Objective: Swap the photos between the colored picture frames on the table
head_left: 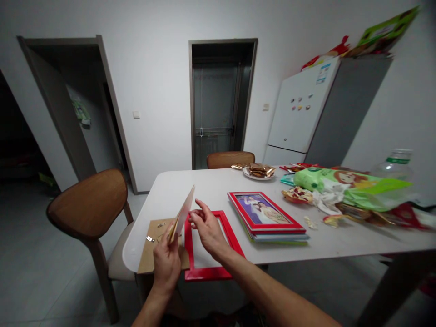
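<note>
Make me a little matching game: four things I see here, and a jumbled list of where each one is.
1. thin panel
2. bare red frame
3. framed photo
4. opened pomegranate

A. on top of a stack
B. next to crumpled white tissue
C. in the left hand
D. below the right hand

Pairs: 1-C, 2-D, 3-A, 4-B

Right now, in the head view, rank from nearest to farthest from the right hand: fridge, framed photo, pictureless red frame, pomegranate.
1. Pictureless red frame, below the right hand.
2. Framed photo, to its right.
3. Pomegranate, farther right.
4. Fridge, beyond the table.
</note>
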`<state>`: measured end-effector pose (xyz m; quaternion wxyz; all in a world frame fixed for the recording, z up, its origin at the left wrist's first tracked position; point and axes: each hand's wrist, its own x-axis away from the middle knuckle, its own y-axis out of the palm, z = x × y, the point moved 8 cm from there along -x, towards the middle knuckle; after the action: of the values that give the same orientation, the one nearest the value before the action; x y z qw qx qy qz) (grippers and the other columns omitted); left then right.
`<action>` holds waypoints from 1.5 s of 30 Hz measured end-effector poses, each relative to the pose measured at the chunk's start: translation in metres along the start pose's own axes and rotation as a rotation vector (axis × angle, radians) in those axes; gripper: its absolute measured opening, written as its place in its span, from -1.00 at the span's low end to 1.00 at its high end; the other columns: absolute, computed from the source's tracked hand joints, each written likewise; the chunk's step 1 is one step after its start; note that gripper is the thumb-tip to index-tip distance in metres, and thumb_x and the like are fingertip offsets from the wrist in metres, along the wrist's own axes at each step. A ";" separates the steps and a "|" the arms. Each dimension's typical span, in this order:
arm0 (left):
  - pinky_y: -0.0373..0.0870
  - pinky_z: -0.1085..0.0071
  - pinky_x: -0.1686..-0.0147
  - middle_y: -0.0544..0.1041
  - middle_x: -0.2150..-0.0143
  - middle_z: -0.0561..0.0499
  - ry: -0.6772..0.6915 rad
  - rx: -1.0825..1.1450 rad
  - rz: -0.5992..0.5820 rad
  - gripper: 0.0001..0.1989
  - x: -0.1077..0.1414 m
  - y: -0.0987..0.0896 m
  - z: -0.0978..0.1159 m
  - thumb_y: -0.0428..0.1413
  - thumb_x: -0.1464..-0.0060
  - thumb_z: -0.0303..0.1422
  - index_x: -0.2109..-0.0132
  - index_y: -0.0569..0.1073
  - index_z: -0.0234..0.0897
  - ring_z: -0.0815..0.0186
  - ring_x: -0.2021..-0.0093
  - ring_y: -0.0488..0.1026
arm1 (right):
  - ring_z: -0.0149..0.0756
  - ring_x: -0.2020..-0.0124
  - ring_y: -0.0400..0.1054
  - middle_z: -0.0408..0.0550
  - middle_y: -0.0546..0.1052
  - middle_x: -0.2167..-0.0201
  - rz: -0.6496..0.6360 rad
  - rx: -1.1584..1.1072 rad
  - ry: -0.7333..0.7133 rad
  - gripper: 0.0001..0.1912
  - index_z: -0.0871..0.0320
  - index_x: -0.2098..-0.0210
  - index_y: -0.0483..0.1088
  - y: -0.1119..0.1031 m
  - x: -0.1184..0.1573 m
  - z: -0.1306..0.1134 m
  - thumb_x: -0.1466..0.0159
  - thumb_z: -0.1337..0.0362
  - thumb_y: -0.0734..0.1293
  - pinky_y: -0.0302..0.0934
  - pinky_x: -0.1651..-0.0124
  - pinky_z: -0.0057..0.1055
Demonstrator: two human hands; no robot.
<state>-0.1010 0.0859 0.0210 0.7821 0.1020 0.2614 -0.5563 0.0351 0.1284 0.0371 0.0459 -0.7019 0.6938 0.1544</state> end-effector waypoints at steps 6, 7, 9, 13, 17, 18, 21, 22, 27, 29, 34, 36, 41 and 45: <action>0.33 0.31 0.14 0.50 0.20 -0.13 -0.418 0.580 0.047 -0.58 0.017 0.036 -0.023 0.04 0.07 -0.22 0.09 0.35 -0.40 0.19 0.16 0.43 | -0.32 0.33 0.34 -0.02 0.45 0.26 0.080 -0.208 0.404 -0.61 0.16 0.10 0.20 -0.033 0.013 0.060 -0.05 0.27 0.17 0.22 0.36 -0.42; 0.32 0.31 0.13 0.49 0.18 -0.13 -0.435 0.584 0.017 -0.56 0.020 0.042 -0.024 0.05 0.08 -0.23 0.07 0.33 -0.40 0.19 0.15 0.42 | -0.32 0.35 0.35 -0.03 0.46 0.29 0.086 -0.266 0.388 -0.62 0.17 0.12 0.20 -0.038 0.013 0.061 -0.03 0.32 0.15 0.22 0.38 -0.43; 0.27 0.31 0.08 0.46 0.12 -0.16 -0.427 0.520 -0.047 -0.51 0.023 0.048 -0.026 0.06 0.10 -0.26 0.01 0.27 -0.41 0.20 0.11 0.39 | -0.33 0.39 0.36 -0.04 0.48 0.33 0.128 -0.299 0.336 -0.59 0.19 0.14 0.21 -0.054 0.009 0.055 0.02 0.40 0.13 0.23 0.40 -0.46; 0.19 0.28 0.00 0.31 -0.04 -0.23 -0.372 0.269 -0.138 -0.45 0.022 0.040 -0.030 0.03 0.10 -0.31 -0.07 0.16 -0.40 0.19 -0.01 0.29 | -0.32 0.47 0.37 -0.03 0.50 0.41 0.144 -0.125 0.344 -0.55 0.22 0.13 0.22 -0.087 0.000 0.050 0.06 0.45 0.11 0.23 0.46 -0.47; 0.07 0.24 -0.07 0.31 -0.05 -0.19 -0.228 -0.179 -0.303 -0.54 0.023 0.038 -0.027 0.01 0.11 -0.37 -0.01 0.26 -0.39 0.18 -0.08 0.20 | -0.34 0.51 0.37 -0.04 0.51 0.45 0.052 0.075 0.364 -0.53 0.24 0.13 0.25 -0.104 -0.007 0.058 0.06 0.45 0.09 0.21 0.49 -0.49; 0.07 0.23 -0.07 0.32 -0.04 -0.19 -0.194 -0.268 -0.350 -0.55 0.025 0.041 -0.025 0.00 0.11 -0.38 0.00 0.27 -0.40 0.17 -0.07 0.20 | -0.35 0.51 0.36 -0.04 0.51 0.46 0.032 0.116 0.374 -0.53 0.24 0.13 0.26 -0.106 -0.008 0.062 0.07 0.45 0.09 0.20 0.50 -0.49; 0.09 0.24 -0.07 0.32 -0.04 -0.21 -0.097 -0.427 -0.455 -0.55 0.032 0.050 -0.022 -0.01 0.11 -0.39 0.01 0.29 -0.43 0.17 -0.06 0.22 | -0.35 0.50 0.36 -0.05 0.51 0.47 0.020 0.243 0.361 -0.54 0.24 0.16 0.31 -0.107 -0.014 0.073 0.07 0.44 0.11 0.19 0.49 -0.52; 0.08 0.24 -0.07 0.32 -0.04 -0.21 -0.069 -0.464 -0.481 -0.55 0.034 0.053 -0.021 -0.01 0.11 -0.38 0.01 0.29 -0.43 0.16 -0.06 0.21 | -0.35 0.50 0.36 -0.05 0.51 0.47 0.023 0.274 0.349 -0.55 0.24 0.17 0.32 -0.107 -0.016 0.075 0.07 0.43 0.11 0.19 0.49 -0.52; -0.02 0.15 -0.11 0.28 -0.08 -0.21 0.009 -0.622 -0.596 -0.54 0.041 0.061 -0.021 0.03 0.12 -0.35 0.01 0.30 -0.39 0.12 -0.12 0.14 | -0.36 0.52 0.34 -0.04 0.50 0.47 0.009 0.274 0.346 -0.54 0.27 0.16 0.32 -0.102 -0.023 0.083 0.07 0.43 0.11 0.17 0.51 -0.52; -0.02 0.15 -0.11 0.26 -0.10 -0.22 0.013 -0.654 -0.617 -0.54 0.042 0.062 -0.021 0.03 0.11 -0.36 0.00 0.29 -0.40 0.12 -0.13 0.13 | -0.37 0.53 0.34 -0.04 0.50 0.46 0.000 0.253 0.355 -0.53 0.27 0.15 0.31 -0.102 -0.023 0.083 0.07 0.43 0.10 0.17 0.52 -0.53; -0.02 0.15 -0.11 0.22 -0.12 -0.22 0.015 -0.658 -0.625 -0.52 0.042 0.062 -0.021 0.03 0.11 -0.35 -0.01 0.28 -0.39 0.13 -0.13 0.12 | -0.38 0.54 0.34 -0.03 0.50 0.47 0.000 0.265 0.377 -0.52 0.28 0.14 0.32 -0.103 -0.022 0.084 0.07 0.44 0.09 0.16 0.53 -0.55; -0.03 0.14 -0.11 0.23 -0.12 -0.20 0.013 -0.646 -0.624 -0.53 0.042 0.062 -0.021 0.04 0.12 -0.35 -0.01 0.29 -0.36 0.13 -0.13 0.12 | -0.38 0.55 0.34 -0.05 0.50 0.48 -0.018 0.315 0.356 -0.53 0.27 0.16 0.34 -0.100 -0.023 0.083 0.08 0.44 0.10 0.15 0.53 -0.56; -0.06 0.09 -0.11 0.31 -0.06 -0.18 0.014 -0.581 -0.623 -0.57 0.043 0.062 -0.019 0.05 0.12 -0.36 0.03 0.33 -0.31 0.13 -0.10 0.18 | -0.38 0.56 0.33 -0.05 0.51 0.51 -0.049 0.345 0.325 -0.54 0.28 0.20 0.36 -0.093 -0.026 0.082 0.09 0.46 0.11 0.14 0.53 -0.55; -0.06 0.10 -0.11 0.28 -0.08 -0.22 0.032 -0.559 -0.617 -0.55 0.043 0.060 -0.017 0.05 0.12 -0.36 0.02 0.31 -0.36 0.13 -0.10 0.17 | -0.37 0.58 0.33 -0.03 0.51 0.50 -0.022 0.274 0.337 -0.57 0.30 0.20 0.36 -0.095 -0.027 0.086 0.07 0.43 0.11 0.15 0.54 -0.53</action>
<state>-0.0399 0.0803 -0.0242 0.5720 -0.1887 0.4329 -0.6706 0.1156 0.1812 -0.0514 0.0261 -0.7125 0.6985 -0.0614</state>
